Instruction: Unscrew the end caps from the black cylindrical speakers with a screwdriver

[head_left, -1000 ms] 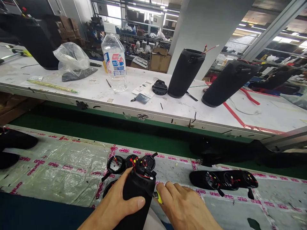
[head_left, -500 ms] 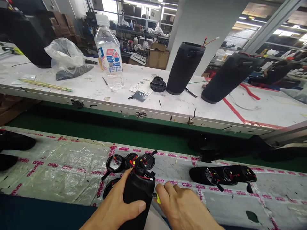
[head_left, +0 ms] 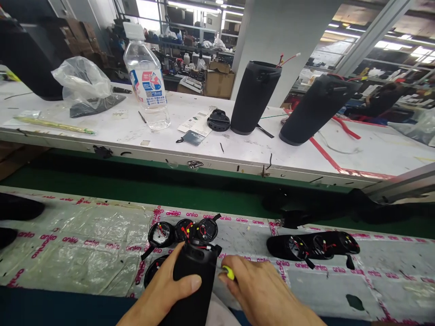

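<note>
Left hand (head_left: 170, 287) at bottom centre of the frame, grip wrapped round a black fabric-covered cylinder (head_left: 195, 285), thumb lying across its near side. Cylinder is tilted, open end up, with wires and a white connector at the rim. Right hand (head_left: 260, 287), just right of it, has its grip closed on a tool with a yellow handle (head_left: 229, 272); a thin part of the tool points toward the cylinder's side near the rim. Contact between tool and cylinder: cannot tell. Beyond the left hand, a group of open-ended black cylinders (head_left: 206, 229) with red wires, on a plastic-covered surface (head_left: 98, 240) printed with pink lettering. Right of centre, low in the frame, three further wired black cylinders (head_left: 313, 246) side by side on the same covering. Across the upper half, a white bench (head_left: 190, 154) carries: clear plastic bottle (head_left: 147, 86) with a white cap, upper left; crumpled clear bag (head_left: 83, 81) left of the bottle; round black part (head_left: 218, 120) beside a paper card (head_left: 196, 124), centre; upright black cylinder (head_left: 254, 99) just right of these; leaning black cylinder (head_left: 316, 108) farther right, near red tape (head_left: 324, 154).
</note>
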`<act>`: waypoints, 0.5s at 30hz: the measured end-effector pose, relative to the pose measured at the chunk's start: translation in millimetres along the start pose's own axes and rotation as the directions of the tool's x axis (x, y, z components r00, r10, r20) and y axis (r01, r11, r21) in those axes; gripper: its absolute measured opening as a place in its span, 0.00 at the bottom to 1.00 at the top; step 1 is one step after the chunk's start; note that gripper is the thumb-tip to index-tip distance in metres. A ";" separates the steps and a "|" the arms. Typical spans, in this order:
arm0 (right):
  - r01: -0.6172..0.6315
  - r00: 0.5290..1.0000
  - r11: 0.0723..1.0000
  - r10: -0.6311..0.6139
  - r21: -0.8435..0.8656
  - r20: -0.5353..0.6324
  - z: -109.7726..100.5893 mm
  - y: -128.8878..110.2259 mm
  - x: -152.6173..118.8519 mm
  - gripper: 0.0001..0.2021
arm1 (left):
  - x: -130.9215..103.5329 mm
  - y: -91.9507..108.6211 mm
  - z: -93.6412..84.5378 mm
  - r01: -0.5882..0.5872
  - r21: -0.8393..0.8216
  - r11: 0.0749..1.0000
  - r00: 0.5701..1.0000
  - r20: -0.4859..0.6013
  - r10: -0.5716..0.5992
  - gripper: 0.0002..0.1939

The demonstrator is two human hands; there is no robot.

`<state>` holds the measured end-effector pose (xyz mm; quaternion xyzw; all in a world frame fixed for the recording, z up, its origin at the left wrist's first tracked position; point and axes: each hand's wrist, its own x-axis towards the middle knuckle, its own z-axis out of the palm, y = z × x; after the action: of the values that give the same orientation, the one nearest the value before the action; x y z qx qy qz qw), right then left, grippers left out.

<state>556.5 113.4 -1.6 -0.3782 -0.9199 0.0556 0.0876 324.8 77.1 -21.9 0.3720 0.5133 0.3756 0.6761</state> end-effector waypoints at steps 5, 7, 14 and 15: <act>0.013 1.000 0.999 -0.013 -0.041 -0.001 -0.7 0.7 -1.1 0.19 | 1.4 2.4 -0.6 -0.001 0.025 1.000 1.000 0.007 0.001 0.38; 0.045 0.999 0.997 -0.044 -0.068 0.015 0.9 -2.6 1.3 0.18 | 2.4 2.8 -0.3 -0.006 0.032 0.999 1.000 0.030 0.005 0.38; 0.081 0.995 0.991 -0.075 -0.106 0.060 5.4 -5.1 6.3 0.19 | 0.7 3.1 0.4 -0.030 0.083 0.996 0.999 -0.027 0.033 0.42; 0.086 0.995 0.991 -0.079 -0.103 0.066 5.6 -4.9 6.4 0.19 | 0.1 2.9 0.1 -0.027 0.091 0.995 0.999 -0.037 0.031 0.43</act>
<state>547.6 114.2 -5.5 -0.3419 -0.9387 0.0148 0.0411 324.5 78.4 -19.3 0.4024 0.5372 0.3687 0.6431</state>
